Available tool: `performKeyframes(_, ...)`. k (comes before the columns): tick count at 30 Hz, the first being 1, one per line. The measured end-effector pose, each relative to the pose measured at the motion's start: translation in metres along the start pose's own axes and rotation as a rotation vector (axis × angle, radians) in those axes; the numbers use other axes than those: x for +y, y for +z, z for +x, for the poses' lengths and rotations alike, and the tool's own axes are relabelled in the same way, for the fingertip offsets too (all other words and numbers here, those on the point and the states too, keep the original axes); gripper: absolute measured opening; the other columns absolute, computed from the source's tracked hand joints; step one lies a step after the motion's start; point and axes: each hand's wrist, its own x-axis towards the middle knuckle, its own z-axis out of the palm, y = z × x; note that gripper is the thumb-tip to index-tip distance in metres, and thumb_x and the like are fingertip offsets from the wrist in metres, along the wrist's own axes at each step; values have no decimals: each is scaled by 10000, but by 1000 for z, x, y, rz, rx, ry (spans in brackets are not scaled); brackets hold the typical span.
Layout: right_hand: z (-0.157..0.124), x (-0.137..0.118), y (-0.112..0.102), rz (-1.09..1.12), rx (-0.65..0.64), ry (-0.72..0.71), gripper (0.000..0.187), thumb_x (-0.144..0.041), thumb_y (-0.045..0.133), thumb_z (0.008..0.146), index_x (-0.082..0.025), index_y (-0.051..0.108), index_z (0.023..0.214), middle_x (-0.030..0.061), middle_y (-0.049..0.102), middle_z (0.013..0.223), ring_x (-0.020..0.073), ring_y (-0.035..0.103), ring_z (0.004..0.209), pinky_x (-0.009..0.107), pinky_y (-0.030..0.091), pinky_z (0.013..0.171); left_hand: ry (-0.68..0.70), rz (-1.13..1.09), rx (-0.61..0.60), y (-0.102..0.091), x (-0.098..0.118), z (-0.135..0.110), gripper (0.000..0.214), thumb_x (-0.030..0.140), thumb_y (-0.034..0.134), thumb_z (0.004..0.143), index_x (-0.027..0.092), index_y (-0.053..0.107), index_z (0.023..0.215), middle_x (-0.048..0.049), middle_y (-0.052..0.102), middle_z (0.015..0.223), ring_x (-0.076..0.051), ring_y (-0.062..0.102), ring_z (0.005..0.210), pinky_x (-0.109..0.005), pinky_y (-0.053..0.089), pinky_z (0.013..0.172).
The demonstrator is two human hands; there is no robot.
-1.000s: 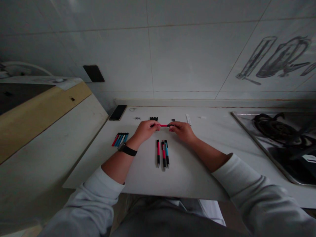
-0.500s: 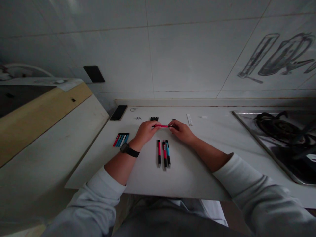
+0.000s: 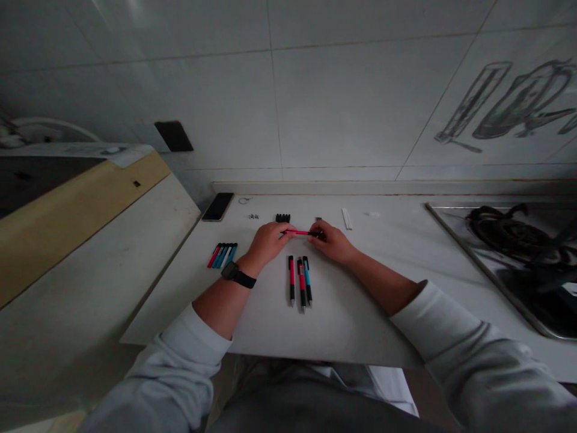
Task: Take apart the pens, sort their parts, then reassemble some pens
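My left hand [image 3: 269, 240] and my right hand [image 3: 330, 239] both pinch a red pen [image 3: 298, 232], held level just above the white counter [image 3: 351, 313], one hand at each end. My left wrist wears a black watch [image 3: 236, 275]. Just in front of my hands three finished pens [image 3: 300, 280] lie side by side, two red and one blue, each with a black grip. To the left lies a bunch of several red and blue pen barrels [image 3: 222, 255]. Behind my hands sits a small pile of black parts [image 3: 282, 218].
A dark phone [image 3: 217, 206] lies at the counter's back left, near tiny metal bits [image 3: 253, 216]. A white strip [image 3: 346, 218] lies behind my right hand. A gas stove [image 3: 518, 252] fills the right side. A wood-edged surface [image 3: 81, 204] rises on the left. Tiled wall behind.
My hands have stayed on the red pen and closed in slightly, so less of the red barrel shows. The view has shifted a little; nothing else on the counter moved.
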Motion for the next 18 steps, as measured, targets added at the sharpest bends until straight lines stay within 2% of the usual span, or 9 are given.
performKeyframes(3,0,-1,-1,-2,-65,20,294,-438,476,983,-208,654,938,25,678,781,162,582,693,293,424,703,9,8,-3,1,0,0,166,322,654,957,250,779,1039,-36,791,1018,-217,713,939,-331,515,858)
performKeyframes(7,0,-3,-1,-15,-15,6,222,-411,594,912,-208,637,994,37,699,869,167,597,734,290,427,707,16,19,-9,1,1,0,164,322,672,947,252,778,1051,-40,792,1013,-216,713,936,-334,517,860)
performKeyframes(11,0,-4,-2,-12,-72,9,291,-425,459,989,-207,646,940,28,686,796,165,596,713,296,429,717,19,10,-10,1,2,0,161,322,677,947,254,778,1052,-35,794,1033,-210,714,933,-334,520,869)
performKeyframes(15,0,-4,-2,-42,-26,-9,250,-408,605,897,-205,644,1037,37,700,882,167,591,724,291,428,704,20,3,-7,1,1,1,161,311,680,945,249,777,1058,-36,794,1036,-212,716,937,-337,520,873)
performKeyframes(18,0,-3,-2,-30,-60,-10,269,-424,504,964,-207,658,1005,38,696,846,166,596,725,298,433,726,16,-6,-8,2,1,1,160,318,678,946,252,779,1050,-39,794,1027,-213,718,937,-336,523,868)
